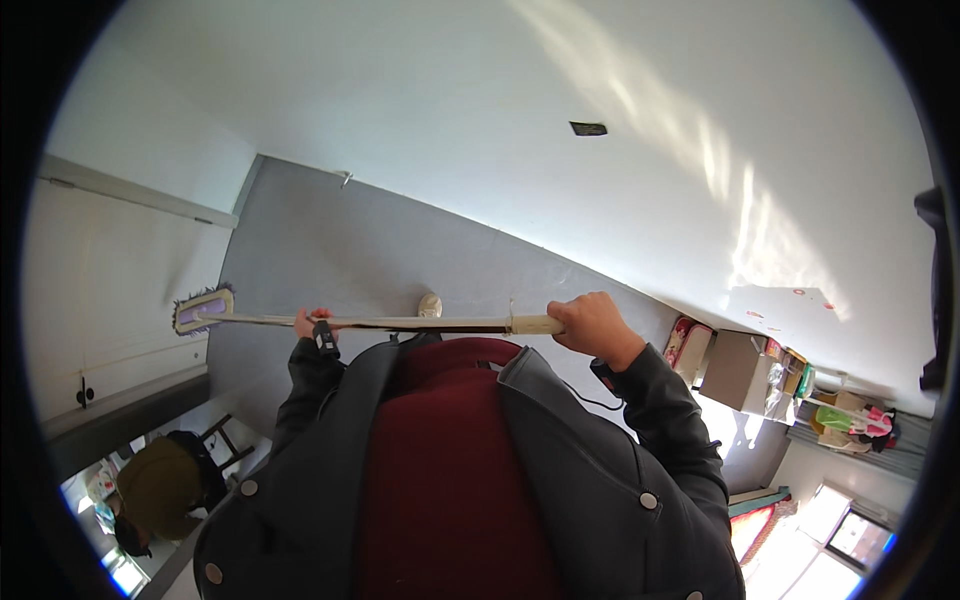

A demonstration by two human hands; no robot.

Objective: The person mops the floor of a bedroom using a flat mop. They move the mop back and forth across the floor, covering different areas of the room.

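Note:
A flat mop with a long metal pole (420, 324) lies across in front of my chest. My right hand (600, 326) grips the cream-coloured end of the handle. Farther along, toward the mop head, my left hand (313, 322) is wrapped around the pole. At the far left is the mop head (204, 309), purple with a pale frame and a dark fringe, held near the white door. Whether its fringe touches the floor or the door, I cannot tell. Below the pole one of my light shoes (430, 305) shows on the grey floor (337, 240).
A white wall (465, 135) runs along the far side, with a small door stop (346, 179) at its foot. The white door (120, 277) stands left. Beyond an opening at lower left a person (161, 480) is seated. Boxes and a cabinet (735, 367) stand right.

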